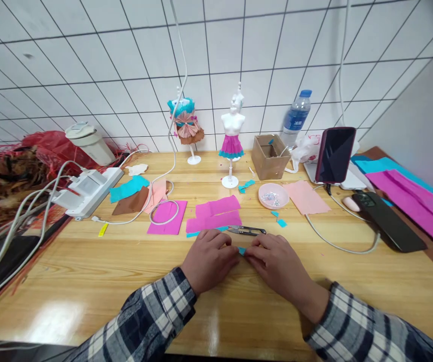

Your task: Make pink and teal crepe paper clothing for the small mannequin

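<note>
Between my fingertips is a small piece of blue paper (242,251), low over the wooden table (125,281). My left hand (211,257) pinches its left end, and my right hand (276,264) pinches the other; the fingers hide most of it. Just beyond my hands lie black-handled thread snips (247,231). Pink paper strips (216,220) lie behind my left hand, with a blue strip (197,234) along their near edge. Farther back stands a small white mannequin (233,123) in a pink skirt with a blue hem.
A second dressed mannequin (186,123), a cardboard box (271,157) and a water bottle (297,118) stand near the wall. A pink dish (273,196) holds small shiny bits. Phones (384,221), cables and a power strip (90,193) flank the work area.
</note>
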`<state>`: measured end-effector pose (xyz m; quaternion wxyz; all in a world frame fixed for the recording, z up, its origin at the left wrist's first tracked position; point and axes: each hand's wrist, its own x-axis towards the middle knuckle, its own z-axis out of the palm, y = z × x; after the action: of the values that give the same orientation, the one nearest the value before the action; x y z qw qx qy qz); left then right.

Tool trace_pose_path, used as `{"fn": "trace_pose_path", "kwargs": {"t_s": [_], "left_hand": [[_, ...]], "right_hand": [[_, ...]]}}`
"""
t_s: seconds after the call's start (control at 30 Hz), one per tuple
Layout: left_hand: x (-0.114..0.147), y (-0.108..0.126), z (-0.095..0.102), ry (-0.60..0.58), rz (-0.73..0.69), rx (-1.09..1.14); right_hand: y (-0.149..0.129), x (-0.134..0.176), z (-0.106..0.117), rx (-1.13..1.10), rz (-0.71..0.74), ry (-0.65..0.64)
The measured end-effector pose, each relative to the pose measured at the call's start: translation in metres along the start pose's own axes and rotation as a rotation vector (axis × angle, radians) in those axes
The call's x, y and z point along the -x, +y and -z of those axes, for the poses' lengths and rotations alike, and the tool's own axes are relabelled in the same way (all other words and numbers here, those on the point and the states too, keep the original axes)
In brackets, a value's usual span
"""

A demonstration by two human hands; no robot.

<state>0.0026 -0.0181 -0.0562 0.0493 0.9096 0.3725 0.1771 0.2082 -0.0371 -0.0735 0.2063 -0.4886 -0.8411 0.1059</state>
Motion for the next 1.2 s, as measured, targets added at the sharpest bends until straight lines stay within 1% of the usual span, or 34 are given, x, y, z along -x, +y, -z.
{"fn": "trace_pose_path", "kwargs": {"t_s": [0.2, 0.4, 0.57, 0.73, 1.0, 1.1, 1.2], "left_hand": [[-0.002, -0.005, 0.003, 0.016, -0.032, -0.055], [-0.004, -0.003, 0.003, 0.009, -0.039, 0.017], [-0.011, -0.001, 0.001, 0.029, -0.085, -0.005], [-0.015, -0.002, 0.001, 0.008, -0.096, -0.026], [-0.013, -0.004, 0.002, 0.059, -0.081, -0.075], [-0.013, -0.005, 0.001, 0.043, -0.078, -0.079], [-0.013, -0.005, 0.001, -0.018, -0.047, -0.056]], "right_hand": [[0.004, -0.002, 0.005, -0.047, -0.028, -0.021], [0.010, -0.005, 0.004, -0.143, -0.044, -0.054], [0.013, -0.007, 0.005, -0.209, -0.076, -0.048], [0.012, -0.008, 0.006, -0.222, -0.079, -0.047], [0.013, -0.009, 0.010, -0.189, -0.052, -0.055], [0.015, -0.010, 0.011, -0.204, -0.038, -0.060], [0.015, -0.010, 0.011, -0.207, -0.040, -0.052]]}}
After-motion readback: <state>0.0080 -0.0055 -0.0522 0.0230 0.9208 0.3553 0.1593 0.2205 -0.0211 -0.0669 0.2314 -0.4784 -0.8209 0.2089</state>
